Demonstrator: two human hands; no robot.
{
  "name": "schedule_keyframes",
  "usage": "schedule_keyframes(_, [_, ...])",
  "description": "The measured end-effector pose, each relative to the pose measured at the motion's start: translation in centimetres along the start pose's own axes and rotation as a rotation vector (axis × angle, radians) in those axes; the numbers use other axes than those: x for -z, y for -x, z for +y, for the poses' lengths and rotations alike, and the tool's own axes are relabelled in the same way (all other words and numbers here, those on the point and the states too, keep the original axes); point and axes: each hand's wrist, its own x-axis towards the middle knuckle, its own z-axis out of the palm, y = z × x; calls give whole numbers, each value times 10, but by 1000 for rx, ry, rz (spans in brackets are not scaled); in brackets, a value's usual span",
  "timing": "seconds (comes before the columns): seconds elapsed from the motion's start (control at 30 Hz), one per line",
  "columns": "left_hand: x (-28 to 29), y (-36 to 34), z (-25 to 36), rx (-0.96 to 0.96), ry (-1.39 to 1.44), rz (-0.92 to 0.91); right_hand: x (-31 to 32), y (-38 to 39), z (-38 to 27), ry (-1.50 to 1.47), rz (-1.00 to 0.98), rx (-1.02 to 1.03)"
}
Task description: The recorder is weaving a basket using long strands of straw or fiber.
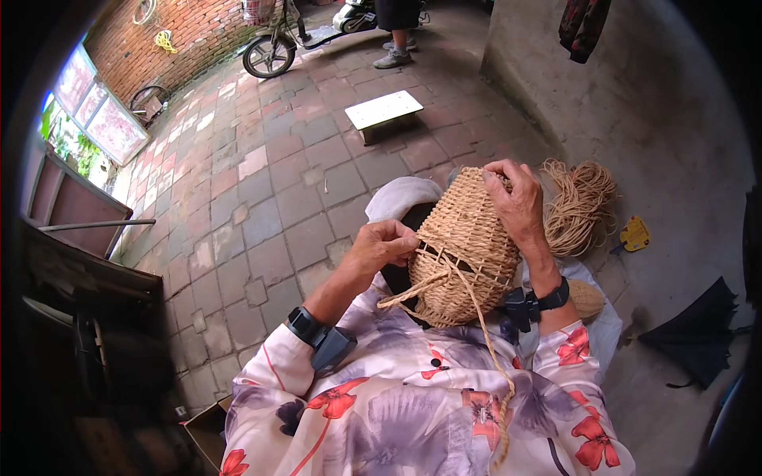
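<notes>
Okay, woven basket [476, 230] sits in my lap, tilted, made of coarse straw-coloured twisted fibre in tight rows, a rounded, tapering shape. A darker gap crosses its side, bridged by short strands. My right hand [520, 202] grasps its upper end, thumb against the weave. My left hand [389, 242] is pinched at the basket's left edge, thumb and forefinger closed on a thin strand [431, 240]; exactly which fibre, hard to make out. A loose rope end [488, 349], thicker and twisted, drops from the basket over my floral shirt [429, 420], smooth printed cloth; another braided loop sticks out on the left side.

Beyond my right hand, a tangled heap of cord [579, 206], same straw colour, lies on the floor, its near side partly behind my forearm. Basket's inside and underside: hidden. My right fingertips: partly hidden at the rim. A second woven piece [586, 300], rounded, is mostly covered by my right arm. Far person's legs [397, 32]: cut off by the top edge.
</notes>
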Motion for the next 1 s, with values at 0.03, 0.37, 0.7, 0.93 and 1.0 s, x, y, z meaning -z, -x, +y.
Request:
schedule_keyframes(0.03, [-1, -1, 0, 2, -28, -7, 0, 0, 0, -1, 1, -1])
schedule_keyframes(0.37, [-6, -15, -4, 289, -213, 26, 2, -1, -8, 10, 33, 48])
schedule_keyframes(0.7, [-35, 7, 33, -61, -480, 4, 17, -23, -4, -226, -86, -164])
schedule_keyframes(0.93, [-21, 0, 15, 29, -130, -66, -19, -19, 4, 7, -71, 15])
schedule_keyframes(1.0, [-12, 3, 16, -51, -192, 125, -19, -18, 7, 17, -72, 17])
